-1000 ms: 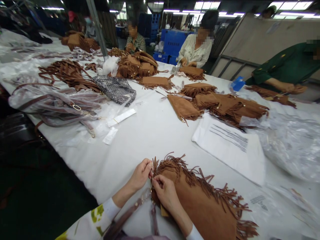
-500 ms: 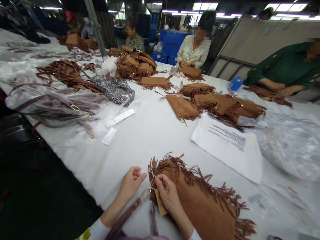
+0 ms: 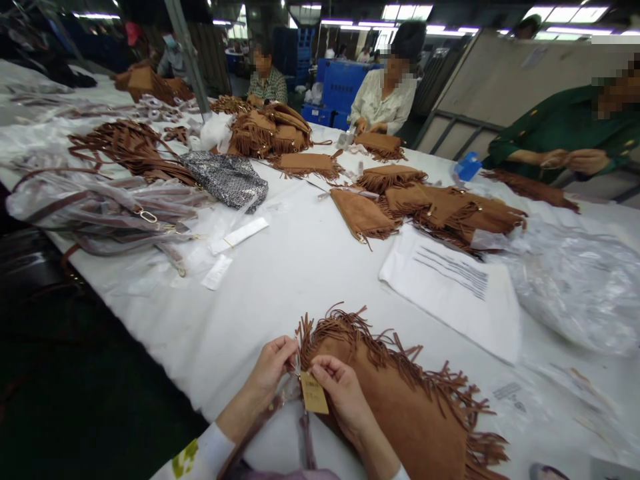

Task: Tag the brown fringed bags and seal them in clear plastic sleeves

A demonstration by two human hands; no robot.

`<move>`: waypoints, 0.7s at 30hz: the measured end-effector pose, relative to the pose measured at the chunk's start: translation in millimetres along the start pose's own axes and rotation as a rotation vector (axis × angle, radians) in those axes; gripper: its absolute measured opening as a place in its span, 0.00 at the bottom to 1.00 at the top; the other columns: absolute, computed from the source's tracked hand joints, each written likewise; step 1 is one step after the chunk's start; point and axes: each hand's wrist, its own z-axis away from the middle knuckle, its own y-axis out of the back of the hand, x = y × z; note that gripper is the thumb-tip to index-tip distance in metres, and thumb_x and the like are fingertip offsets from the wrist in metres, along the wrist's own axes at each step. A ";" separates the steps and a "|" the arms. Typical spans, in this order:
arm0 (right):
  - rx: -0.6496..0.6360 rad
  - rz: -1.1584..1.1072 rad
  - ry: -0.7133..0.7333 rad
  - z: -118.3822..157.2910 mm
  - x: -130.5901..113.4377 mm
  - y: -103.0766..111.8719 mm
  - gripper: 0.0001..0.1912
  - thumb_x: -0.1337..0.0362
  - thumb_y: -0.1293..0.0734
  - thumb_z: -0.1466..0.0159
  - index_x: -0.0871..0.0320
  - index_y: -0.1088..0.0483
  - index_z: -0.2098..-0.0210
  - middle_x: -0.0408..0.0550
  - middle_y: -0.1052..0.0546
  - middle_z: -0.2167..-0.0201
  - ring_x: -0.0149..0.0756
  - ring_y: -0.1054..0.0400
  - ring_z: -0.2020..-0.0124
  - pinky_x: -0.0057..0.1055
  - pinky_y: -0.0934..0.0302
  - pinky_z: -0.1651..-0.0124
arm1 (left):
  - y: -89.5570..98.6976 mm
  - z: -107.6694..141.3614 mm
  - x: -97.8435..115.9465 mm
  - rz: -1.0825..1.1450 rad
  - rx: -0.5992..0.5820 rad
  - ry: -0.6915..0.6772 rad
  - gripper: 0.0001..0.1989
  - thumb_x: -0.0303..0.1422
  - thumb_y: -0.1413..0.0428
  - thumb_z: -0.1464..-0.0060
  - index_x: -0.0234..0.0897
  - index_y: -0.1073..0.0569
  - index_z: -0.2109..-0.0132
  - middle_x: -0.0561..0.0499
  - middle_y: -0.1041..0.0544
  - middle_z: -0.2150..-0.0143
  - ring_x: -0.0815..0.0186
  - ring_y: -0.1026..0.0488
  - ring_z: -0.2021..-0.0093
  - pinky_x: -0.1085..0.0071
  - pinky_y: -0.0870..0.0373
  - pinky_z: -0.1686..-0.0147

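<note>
A brown fringed bag [image 3: 400, 407] lies on the white table in front of me, its left end under my hands. My left hand [image 3: 273, 363] pinches the thin white string [image 3: 299, 353] at that end. Close beside it, my right hand [image 3: 337, 383] has thumb and fingers closed at the top edge of a yellowish tag [image 3: 315, 393]. The tag hangs over the bag's corner. A plastic-wrapped strap [image 3: 307, 440] runs down from there toward my body.
Wrapped straps [image 3: 110, 207] lie at the left, beside a black-and-white patterned cloth [image 3: 225, 179]. Brown bags [image 3: 450, 207], a white printed sheet [image 3: 450, 287] and clear plastic [image 3: 575, 287] are ahead and right. People work across the table.
My left hand has gone from apart and empty to pinching the string. The tag has risen and turned flat toward me, with my right hand at its top. The right-hand person's hands have lifted.
</note>
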 end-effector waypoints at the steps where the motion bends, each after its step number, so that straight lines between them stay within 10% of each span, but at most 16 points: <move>1: -0.007 -0.051 -0.017 0.5 1.4 -0.6 0.17 0.55 0.24 0.49 0.58 0.27 0.65 0.44 0.23 0.71 0.30 0.32 0.72 0.26 0.40 0.67 | 0.4 -0.4 -0.6 0.026 0.008 0.003 0.18 0.44 0.39 0.52 0.36 0.34 0.76 0.57 0.34 0.80 0.74 0.38 0.78 0.76 0.39 0.73; 10: -0.089 -0.144 0.074 2.5 -2.1 -9.8 0.19 0.58 0.23 0.51 0.58 0.23 0.61 0.51 0.23 0.54 0.37 0.29 0.55 0.31 0.38 0.51 | 3.2 -6.0 -1.7 0.334 0.015 0.108 0.12 0.37 0.36 0.53 0.33 0.28 0.72 0.56 0.29 0.78 0.74 0.33 0.77 0.77 0.34 0.73; 16: 0.140 0.025 0.201 -8.3 5.6 -14.3 0.15 0.53 0.28 0.44 0.60 0.25 0.67 0.37 0.31 0.86 0.23 0.45 0.85 0.21 0.49 0.80 | 4.8 -7.9 -6.3 0.499 0.008 0.181 0.10 0.25 0.39 0.55 0.32 0.25 0.62 0.51 0.24 0.68 0.78 0.33 0.77 0.82 0.38 0.79; 21: 0.270 0.117 0.270 -12.6 6.0 -12.7 0.22 0.52 0.26 0.48 0.61 0.24 0.59 0.48 0.21 0.71 0.32 0.31 0.75 0.27 0.37 0.72 | 3.2 -5.8 -6.6 0.495 -0.040 0.189 0.17 0.24 0.35 0.59 0.30 0.24 0.58 0.52 0.26 0.69 0.82 0.38 0.79 0.86 0.53 0.87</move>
